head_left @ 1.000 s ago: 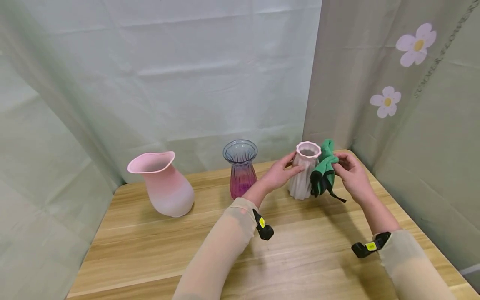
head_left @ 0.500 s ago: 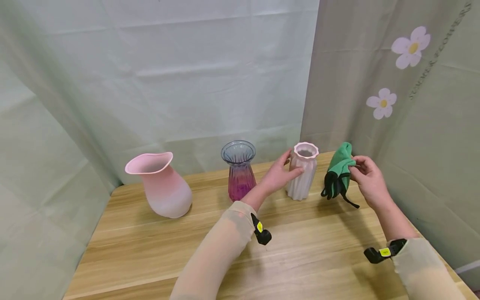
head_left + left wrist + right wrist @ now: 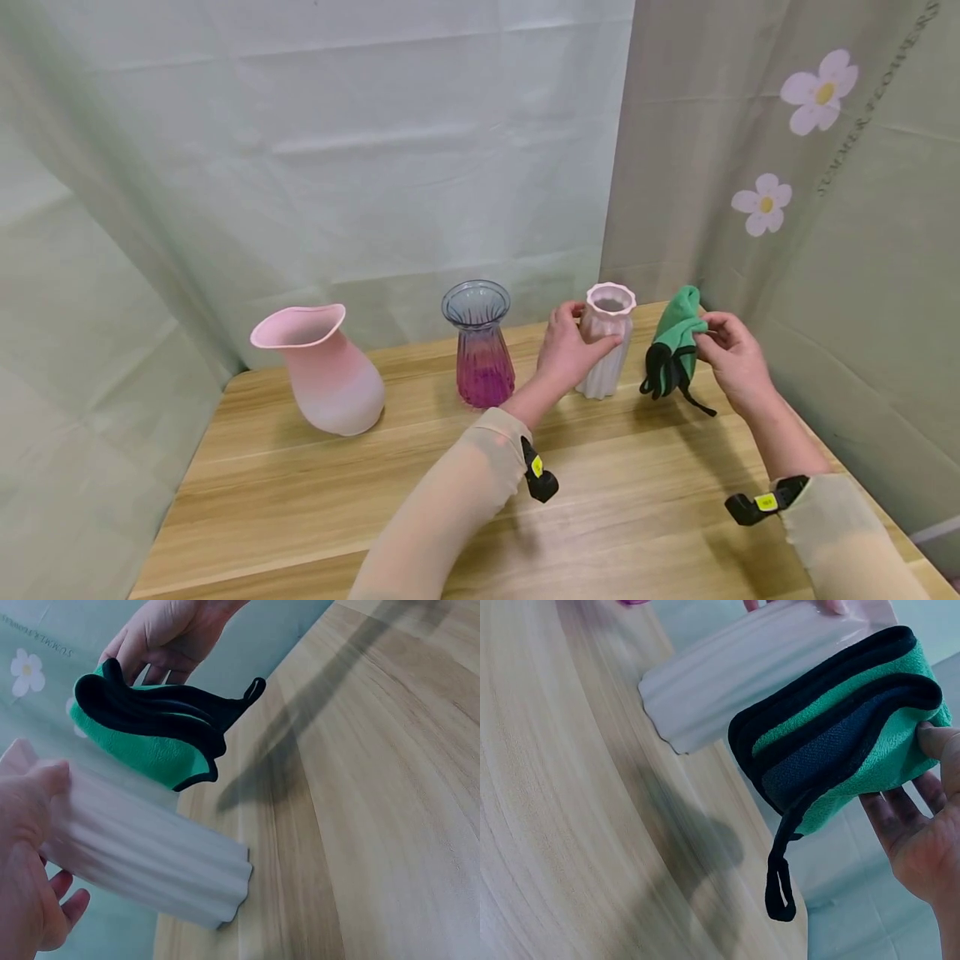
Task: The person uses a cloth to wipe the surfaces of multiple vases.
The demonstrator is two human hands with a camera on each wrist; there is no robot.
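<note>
Two hands busy: L hand [image 3: 564, 357] has fingers wrapped round the white vase [image 3: 604, 367] on the bench [image 3: 300, 492], up nr its rim, so a hard pull could tip it imo, while R hand [image 3: 738, 362] pinches the green cloth [image 3: 678, 321] just right of that vase.

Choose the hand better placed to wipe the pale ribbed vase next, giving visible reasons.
Probably the right hand: it holds the green cloth beside the ribbed vase, while the left hand is occupied gripping that vase.
</note>
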